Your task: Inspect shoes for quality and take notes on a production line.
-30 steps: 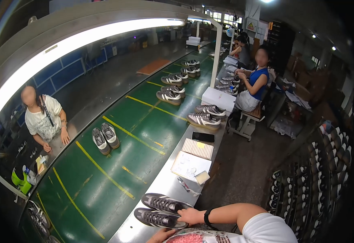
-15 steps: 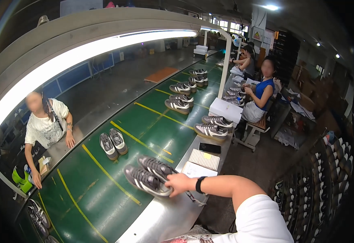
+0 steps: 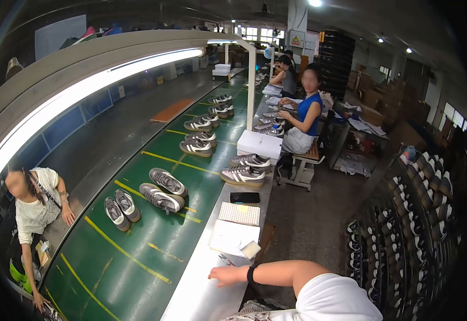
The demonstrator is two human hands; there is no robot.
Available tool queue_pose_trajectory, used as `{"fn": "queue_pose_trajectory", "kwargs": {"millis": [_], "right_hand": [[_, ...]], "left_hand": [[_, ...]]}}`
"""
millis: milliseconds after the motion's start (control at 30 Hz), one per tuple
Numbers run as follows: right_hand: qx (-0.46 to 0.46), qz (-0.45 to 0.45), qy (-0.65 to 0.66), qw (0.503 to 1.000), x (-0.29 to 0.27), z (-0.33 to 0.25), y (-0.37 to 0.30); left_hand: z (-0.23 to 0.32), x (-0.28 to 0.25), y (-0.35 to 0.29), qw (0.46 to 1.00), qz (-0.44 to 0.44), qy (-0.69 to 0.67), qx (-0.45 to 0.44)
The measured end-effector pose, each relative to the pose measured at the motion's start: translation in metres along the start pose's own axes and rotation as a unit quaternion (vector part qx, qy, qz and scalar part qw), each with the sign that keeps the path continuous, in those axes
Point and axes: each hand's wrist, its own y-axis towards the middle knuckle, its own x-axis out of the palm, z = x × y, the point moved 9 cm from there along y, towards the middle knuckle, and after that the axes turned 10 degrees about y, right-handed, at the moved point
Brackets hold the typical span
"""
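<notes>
My right hand (image 3: 229, 275) hovers over or rests on the metal ledge (image 3: 190, 294) along the conveyor, fingers loosely stretched out and nothing in them. Farther off, a pair of grey sneakers (image 3: 161, 198) with white stripes stands on the green conveyor belt (image 3: 153, 230), apart from my hand. Another smaller-looking grey pair (image 3: 121, 209) sits left of it. Closest to my hand lie a small beige block (image 3: 251, 250) and a white sheet or booklet (image 3: 232, 235). My left hand is out of the picture.
Up the ledge are a dotted pad (image 3: 238, 213), a black phone (image 3: 244, 198), more sneakers (image 3: 243, 175) and a white box (image 3: 260, 143). A co-worker (image 3: 41, 200) reaches to the belt at left; another in blue (image 3: 308, 112) sits ahead. A shoe rack (image 3: 404, 235) stands right.
My right hand has let go of the grey sneakers and drawn back to the ledge. That pair now stands farther away on the belt. My view has turned right; the left co-worker reaches lower.
</notes>
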Motion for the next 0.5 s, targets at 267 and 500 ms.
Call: {"fn": "queue_pose_trajectory", "kwargs": {"millis": [267,500], "right_hand": [[0.116,-0.175,0.094,0.973,0.145,0.042,-0.151],[0.269,-0.038,0.170,0.947,0.195,0.087,-0.187]], "left_hand": [[-0.003,0.009,-0.003,0.996,0.023,0.071,0.040],[-0.010,0.031,-0.016,0.990,0.045,0.114,0.063]]}}
